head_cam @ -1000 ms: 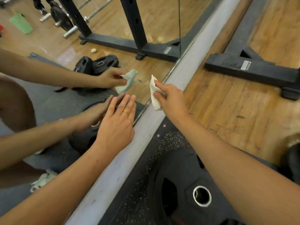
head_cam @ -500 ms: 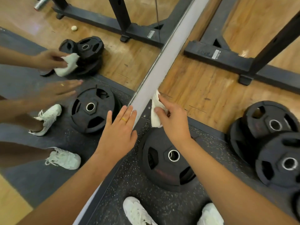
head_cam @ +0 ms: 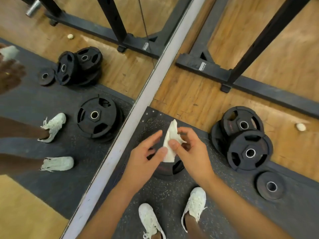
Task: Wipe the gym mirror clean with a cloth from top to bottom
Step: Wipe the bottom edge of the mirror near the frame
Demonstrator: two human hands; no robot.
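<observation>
cloth (head_cam: 170, 140) just right of mirror (head_cam: 120, 78), off the glass | right hand (head_cam: 191, 152) pinches cloth | left hand (head_cam: 145, 161) loose-fingered, thumb touching cloth | rack label (head_cam: 202, 66) right of mirror, too blurred to read

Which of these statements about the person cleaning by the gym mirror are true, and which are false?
1. The right hand pinches a white cloth. True.
2. The cloth is pressed against the mirror. False: it is held off the glass, above the dark mat.
3. The person wears white shoes. True.
4. The left hand lies flat on the mirror. False: it is off the glass, right beside the cloth, with its fingers fairly straight.
5. Black weight plates lie on the floor to the person's right. True.
</observation>
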